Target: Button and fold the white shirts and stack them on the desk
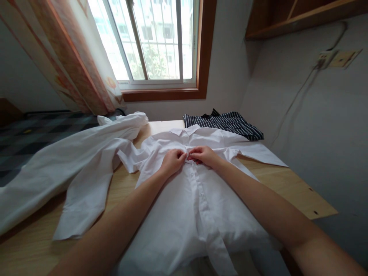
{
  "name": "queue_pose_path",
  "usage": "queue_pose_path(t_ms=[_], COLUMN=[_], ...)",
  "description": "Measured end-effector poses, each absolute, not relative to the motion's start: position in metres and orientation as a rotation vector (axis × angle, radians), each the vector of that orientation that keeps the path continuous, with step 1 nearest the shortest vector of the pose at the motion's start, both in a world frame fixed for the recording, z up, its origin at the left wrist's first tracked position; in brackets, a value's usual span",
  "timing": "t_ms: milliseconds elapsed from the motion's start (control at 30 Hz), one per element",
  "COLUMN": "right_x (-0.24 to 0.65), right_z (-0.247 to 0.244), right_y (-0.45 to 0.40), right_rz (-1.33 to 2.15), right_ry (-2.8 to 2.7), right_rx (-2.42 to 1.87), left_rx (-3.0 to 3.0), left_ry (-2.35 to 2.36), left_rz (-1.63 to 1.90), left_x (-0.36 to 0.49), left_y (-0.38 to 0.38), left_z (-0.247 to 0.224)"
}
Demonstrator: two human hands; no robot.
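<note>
The two hands were close together at the middle of a white shirt (169, 218), the left hand (173, 163) and the right hand (205, 156) each pinching its front strip below the collar (184, 131). Both forearms reached forward from the bottom corners, converging, with the fingers curled inward. The shirt lay front up on a wooden tabletop (301, 188), collar toward the window (155, 42), one sleeve stretched out to the right.

Left of it, a length of white cloth (71, 147) ran across the wood toward a checked cover (17, 153); where it met the shirt's left sleeve was hard to tell. A striped garment (227, 123) lay in a heap beyond the right shoulder.

High on the right wall, an open wooden shelf (307, 28) had a divider; its contents could not be made out, and the upper edge cut it off. The fingertips hid whatever they gripped in the cloth. The shirt's lower end ran partly out of view, and the curtain (69, 50) was cut off above.
</note>
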State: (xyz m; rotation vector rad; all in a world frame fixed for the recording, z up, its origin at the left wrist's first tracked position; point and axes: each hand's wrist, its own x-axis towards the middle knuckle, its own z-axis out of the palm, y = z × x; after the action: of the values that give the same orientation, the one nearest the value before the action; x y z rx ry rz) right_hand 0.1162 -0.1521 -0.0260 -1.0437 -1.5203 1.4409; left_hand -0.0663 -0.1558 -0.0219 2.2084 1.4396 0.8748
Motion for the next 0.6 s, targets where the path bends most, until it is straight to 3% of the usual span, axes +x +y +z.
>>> queue_pose_path(t_ms=[333,600], right_x=[0.110,0.093], right_z=[-0.029,-0.033], right_y=[-0.153,-0.163], right_rz=[1.379,0.675], right_ry=[-1.469,-1.748], right_rx=[-1.076,-1.243], left_rx=[2.223,2.232], left_ry=[1.443,1.487], left_rz=[0.865,0.857], left_x=[-0.067,-0.065], left_y=[-0.154,-0.154], left_z=[-0.025,-0.023])
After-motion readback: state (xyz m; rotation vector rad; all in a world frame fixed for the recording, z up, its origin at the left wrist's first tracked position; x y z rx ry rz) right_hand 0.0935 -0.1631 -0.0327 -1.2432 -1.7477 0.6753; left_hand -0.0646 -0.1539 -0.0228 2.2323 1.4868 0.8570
